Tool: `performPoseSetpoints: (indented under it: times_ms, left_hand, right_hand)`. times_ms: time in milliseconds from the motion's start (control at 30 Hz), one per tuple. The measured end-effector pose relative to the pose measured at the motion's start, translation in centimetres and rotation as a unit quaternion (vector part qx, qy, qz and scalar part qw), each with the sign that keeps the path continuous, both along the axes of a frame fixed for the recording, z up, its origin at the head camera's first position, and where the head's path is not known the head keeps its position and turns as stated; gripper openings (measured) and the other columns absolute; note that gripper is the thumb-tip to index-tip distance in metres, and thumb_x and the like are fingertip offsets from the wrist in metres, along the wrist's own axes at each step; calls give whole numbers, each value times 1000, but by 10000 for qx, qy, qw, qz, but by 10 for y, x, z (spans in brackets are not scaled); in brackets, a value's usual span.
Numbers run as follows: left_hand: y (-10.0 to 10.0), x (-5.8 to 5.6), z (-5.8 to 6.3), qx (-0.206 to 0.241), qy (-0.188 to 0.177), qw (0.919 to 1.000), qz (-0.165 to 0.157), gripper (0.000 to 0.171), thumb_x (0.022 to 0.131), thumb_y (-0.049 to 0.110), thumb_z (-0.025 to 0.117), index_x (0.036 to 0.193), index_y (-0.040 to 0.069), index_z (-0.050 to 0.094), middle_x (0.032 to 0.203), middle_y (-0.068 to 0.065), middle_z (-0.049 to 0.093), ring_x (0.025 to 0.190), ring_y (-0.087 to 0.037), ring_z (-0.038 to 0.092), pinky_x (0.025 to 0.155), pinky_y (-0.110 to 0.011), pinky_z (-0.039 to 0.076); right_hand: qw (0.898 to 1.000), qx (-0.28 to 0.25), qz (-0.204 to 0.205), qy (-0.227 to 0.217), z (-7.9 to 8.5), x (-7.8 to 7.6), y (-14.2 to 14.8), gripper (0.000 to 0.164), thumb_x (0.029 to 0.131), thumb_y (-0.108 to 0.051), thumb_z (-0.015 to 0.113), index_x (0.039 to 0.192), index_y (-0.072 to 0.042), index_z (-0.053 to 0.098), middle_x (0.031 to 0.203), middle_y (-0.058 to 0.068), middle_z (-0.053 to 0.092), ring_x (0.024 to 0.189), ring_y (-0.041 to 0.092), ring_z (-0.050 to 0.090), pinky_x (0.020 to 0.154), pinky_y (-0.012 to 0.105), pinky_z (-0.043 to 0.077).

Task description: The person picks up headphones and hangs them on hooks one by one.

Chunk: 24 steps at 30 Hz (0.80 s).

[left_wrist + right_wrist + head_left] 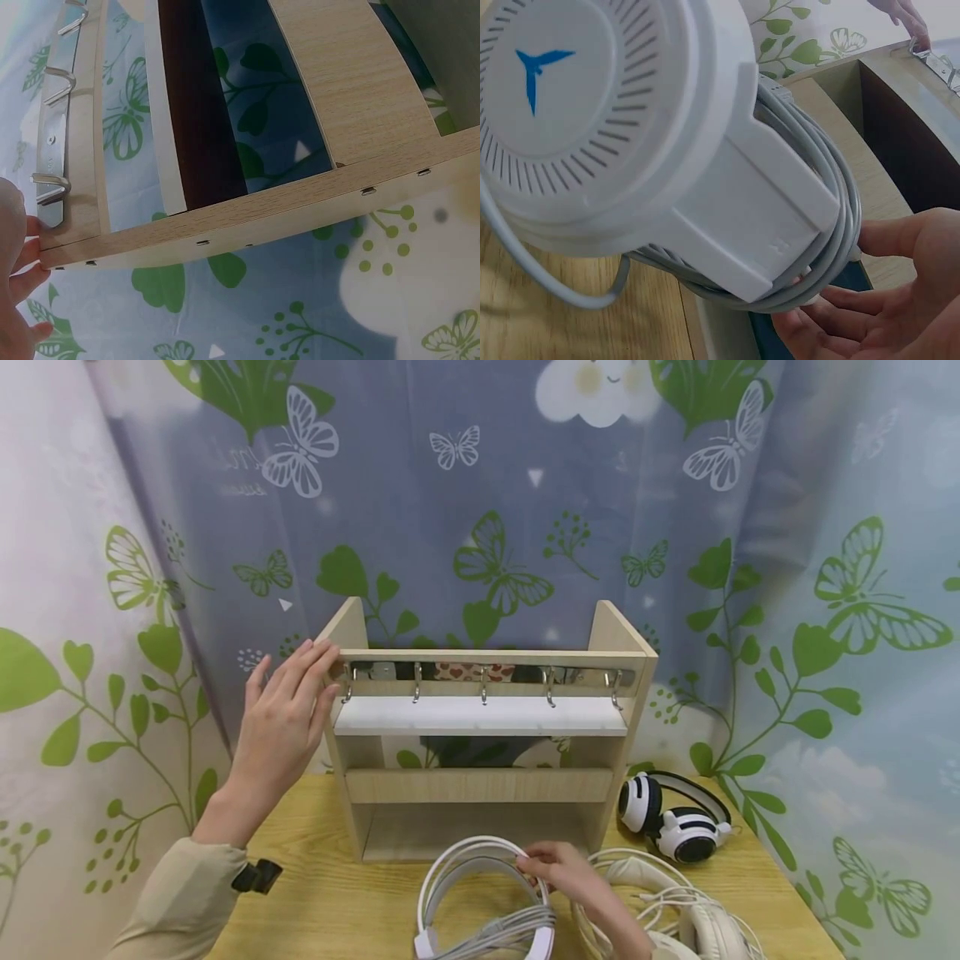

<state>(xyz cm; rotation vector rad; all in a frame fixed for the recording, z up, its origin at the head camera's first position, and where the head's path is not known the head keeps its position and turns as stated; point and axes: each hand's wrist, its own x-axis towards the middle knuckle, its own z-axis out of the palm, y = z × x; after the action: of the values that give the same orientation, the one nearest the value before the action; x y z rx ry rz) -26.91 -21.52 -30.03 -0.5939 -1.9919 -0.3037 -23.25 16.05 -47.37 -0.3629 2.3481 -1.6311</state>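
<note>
A pale wooden rack [480,785] stands on the table, with a metal rail of several hooks [483,685] along its top front. My left hand [277,718] rests on the rack's upper left corner, fingers extended against the edge beside the leftmost hook. Low in front of the rack, my right hand [570,877] holds a pair of white headphones [426,941] by the right side of the headband. Their grey cable [845,202] is bundled across the band. In the right wrist view, one white ear cup [562,97] carries a blue mark.
Cream headphones [708,931] with a loose cable lie on the table [292,835] at the front right, close to my right forearm. Black-and-white headphones [686,835] lie beside the rack's right side. A patterned curtain [405,527] hangs behind and at both sides.
</note>
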Motion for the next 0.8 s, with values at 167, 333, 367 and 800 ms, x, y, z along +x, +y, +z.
performPoseSetpoints:
  times_ms: [167, 333, 367, 800]
  left_hand:
    - [0, 0, 0, -3, 4, 10000, -6, 45, 108, 29, 48, 146, 5, 53, 147, -16, 54, 140, -34, 46, 119, -62, 21]
    - [0, 0, 0, -1, -1, 10000, -5, 45, 108, 29, 48, 146, 6, 53, 147, -15, 54, 140, -34, 46, 119, -61, 21]
    - [0, 0, 0, -3, -3, 10000, -3, 45, 109, 29, 48, 146, 6, 53, 147, -15, 54, 140, -34, 46, 119, -61, 21]
    - [1, 0, -1, 27, -55, 10000, -7, 47, 109, 33, 45, 147, 6, 52, 149, -14, 52, 142, -33, 44, 120, -60, 19]
  right_hand:
    - [9999, -89, -35, -42, 3, 2, 0, 36, 99, -18, 64, 115, 14, 64, 83, 1, 68, 76, 14, 63, 65, 32, 51]
    - [9991, -320, -146, -245, 5, 4, 0, 32, 98, -15, 64, 112, 13, 65, 78, 2, 64, 74, 13, 60, 59, 27, 51]
    - [9990, -337, -176, -246, 5, 5, 0, 32, 97, -15, 64, 112, 14, 65, 78, 2, 65, 73, 13, 60, 59, 27, 51]
    - [9982, -298, -520, 21, 8, 9, 1, 37, 97, -13, 63, 119, 16, 61, 97, 14, 74, 76, 15, 64, 56, 28, 52]
